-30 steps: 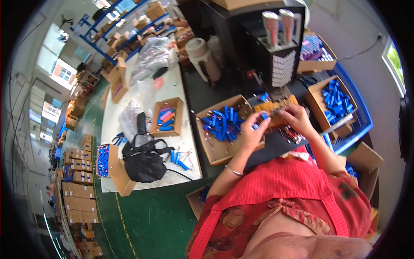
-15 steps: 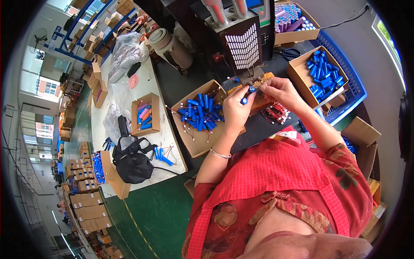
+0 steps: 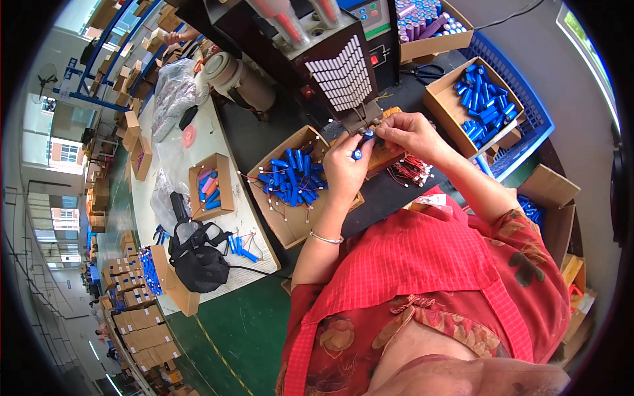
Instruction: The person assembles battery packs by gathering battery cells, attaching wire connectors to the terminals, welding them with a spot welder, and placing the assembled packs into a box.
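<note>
My left hand (image 3: 346, 168) is closed around a blue cylindrical battery cell (image 3: 367, 134), its end just below the electrode tips of a black spot welder (image 3: 338, 72). A second blue end (image 3: 357, 155) shows lower between my fingers; I cannot tell if it belongs to another cell. Close on the right, my right hand (image 3: 411, 136) pinches at the cell's end; whatever lies in those fingertips is too small to make out. Beneath both hands is a yellowish-brown block (image 3: 384, 157). Red and white wire leads with small white plugs (image 3: 411, 170) lie beside it.
On the left stands a cardboard box (image 3: 288, 232) of wired blue cells. A second box (image 3: 441, 104) of blue cells sits by a blue plastic basket (image 3: 538, 132) on the right. Behind are a box (image 3: 436, 47) of purple and blue cells, scissors (image 3: 426, 71) and a flask (image 3: 247, 86).
The whole view has shifted, moving the scene leftward in the picture. The cell in my left hand now sits closer under the welder's tips, and my right fingers stay beside it.
</note>
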`<state>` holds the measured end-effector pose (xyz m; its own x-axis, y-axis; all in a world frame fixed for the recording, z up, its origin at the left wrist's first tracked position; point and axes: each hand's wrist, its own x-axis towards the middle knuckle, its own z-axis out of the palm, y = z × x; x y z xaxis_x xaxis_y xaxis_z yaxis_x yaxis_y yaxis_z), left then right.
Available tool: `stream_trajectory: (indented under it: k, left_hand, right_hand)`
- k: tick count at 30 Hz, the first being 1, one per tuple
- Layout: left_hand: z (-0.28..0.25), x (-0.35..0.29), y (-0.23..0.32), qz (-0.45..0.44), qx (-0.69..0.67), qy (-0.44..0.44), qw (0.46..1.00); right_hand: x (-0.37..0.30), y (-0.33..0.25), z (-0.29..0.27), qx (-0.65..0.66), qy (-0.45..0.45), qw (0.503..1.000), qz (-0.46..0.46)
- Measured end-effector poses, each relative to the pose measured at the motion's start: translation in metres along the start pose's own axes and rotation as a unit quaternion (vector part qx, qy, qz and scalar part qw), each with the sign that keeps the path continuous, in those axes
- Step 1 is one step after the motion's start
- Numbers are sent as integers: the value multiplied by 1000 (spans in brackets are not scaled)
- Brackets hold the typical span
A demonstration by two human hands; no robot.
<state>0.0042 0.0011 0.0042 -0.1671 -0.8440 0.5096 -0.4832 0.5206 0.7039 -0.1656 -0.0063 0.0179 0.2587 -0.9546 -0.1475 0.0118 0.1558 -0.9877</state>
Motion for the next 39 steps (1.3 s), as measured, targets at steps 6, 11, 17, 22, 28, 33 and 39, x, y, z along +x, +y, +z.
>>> stream_trajectory:
  k: [6,11,17,22,28,33,39]
  left_hand:
    - [5,6,2,-6,3,1,1000]
    - [-17,10,11,-21,-3,4,1000]
    - [-2,-4,-6,-23,-35,1,999]
    - [-11,-13,3,-54,-65,5,996]
    - [-16,-8,4,-58,-98,2,993]
    - [-15,-6,4,-42,-97,14,994]
    - [-13,-10,-2,-24,-109,28,993]
  right_hand:
    - [5,-1,-5,-32,0,999,-29]
    - [4,-15,-3,-47,-45,997,-27]
    - [-19,-4,-24,10,-79,997,22]
    - [-26,-11,-17,5,-87,995,43]
    - [-14,-2,-23,41,-85,995,29]
    - [-12,2,-24,47,-71,996,19]
    - [-13,5,-22,42,-64,997,22]
